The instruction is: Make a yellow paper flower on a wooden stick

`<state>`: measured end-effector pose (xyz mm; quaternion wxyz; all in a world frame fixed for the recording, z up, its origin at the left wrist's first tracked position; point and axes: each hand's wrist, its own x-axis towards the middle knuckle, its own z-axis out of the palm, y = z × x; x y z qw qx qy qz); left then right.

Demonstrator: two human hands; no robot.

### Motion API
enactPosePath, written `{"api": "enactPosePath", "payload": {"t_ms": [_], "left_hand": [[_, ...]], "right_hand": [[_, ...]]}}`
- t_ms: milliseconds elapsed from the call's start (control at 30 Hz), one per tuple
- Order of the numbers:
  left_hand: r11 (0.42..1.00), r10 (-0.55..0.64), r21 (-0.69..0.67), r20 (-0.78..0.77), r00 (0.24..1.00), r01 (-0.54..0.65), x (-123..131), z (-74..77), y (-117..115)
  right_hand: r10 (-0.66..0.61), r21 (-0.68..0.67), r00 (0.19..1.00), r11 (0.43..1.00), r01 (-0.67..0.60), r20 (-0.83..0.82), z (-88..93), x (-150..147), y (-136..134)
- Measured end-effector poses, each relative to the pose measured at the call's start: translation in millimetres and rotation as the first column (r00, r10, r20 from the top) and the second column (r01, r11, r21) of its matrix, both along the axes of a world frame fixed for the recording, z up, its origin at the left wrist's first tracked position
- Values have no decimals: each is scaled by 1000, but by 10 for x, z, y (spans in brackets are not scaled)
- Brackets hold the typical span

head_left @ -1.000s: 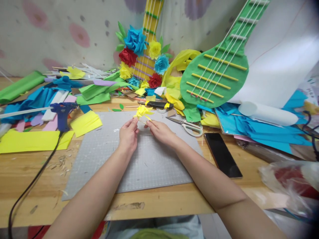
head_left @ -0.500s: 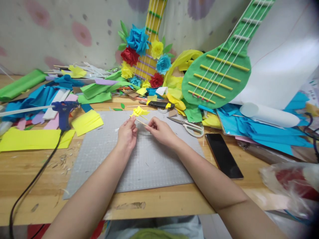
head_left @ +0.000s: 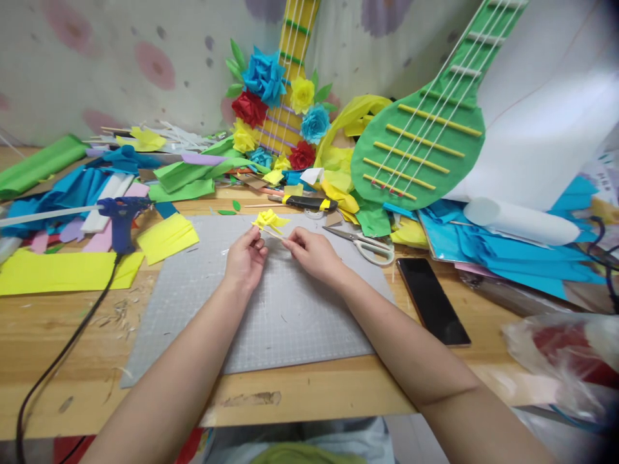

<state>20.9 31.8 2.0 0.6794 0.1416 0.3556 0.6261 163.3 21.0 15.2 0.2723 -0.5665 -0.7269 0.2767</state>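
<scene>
A small yellow crepe-paper flower (head_left: 269,220) is held up over the far part of the grey cutting mat (head_left: 290,322). My left hand (head_left: 245,259) pinches it at its left edge between thumb and fingertips. A thin pale stick (head_left: 275,234) runs from the flower towards the right, and my right hand (head_left: 314,255) grips its near end, fingers curled. Whether the left fingertips also touch the stick is hard to make out. Scissors (head_left: 362,245) with pale handles lie right of my right hand. Beyond the flower is a black and yellow utility knife (head_left: 304,203).
A blue glue gun (head_left: 123,222) with its cord and yellow paper strips (head_left: 62,270) lie left. Behind stand a green paper-covered lute shape (head_left: 418,151) and a yellow one (head_left: 280,125) with paper flowers. A phone (head_left: 432,301) and blue paper (head_left: 512,251) lie right.
The yellow flower has turned slightly and its petals face another way. The stick has shifted a little between my fingers. Both hands stay nearly in place.
</scene>
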Motion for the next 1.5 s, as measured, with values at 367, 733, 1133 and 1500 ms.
{"api": "enactPosePath", "payload": {"t_ms": [367, 733, 1133, 1500], "left_hand": [[988, 151, -4, -119, 981, -153, 66, 6, -26], [976, 122, -143, -255, 959, -162, 52, 42, -31], [993, 90, -55, -211, 973, -104, 78, 19, -38], [989, 141, -2, -266, 954, -147, 96, 25, -50]], "right_hand": [[3, 72, 1000, 997, -4, 23, -43, -18, -17], [3, 107, 999, 994, -8, 44, -58, -11, -16], [34, 12, 996, 999, -35, 88, -45, -18, -4], [81, -173, 996, 981, -86, -35, -43, -12, 21]]}}
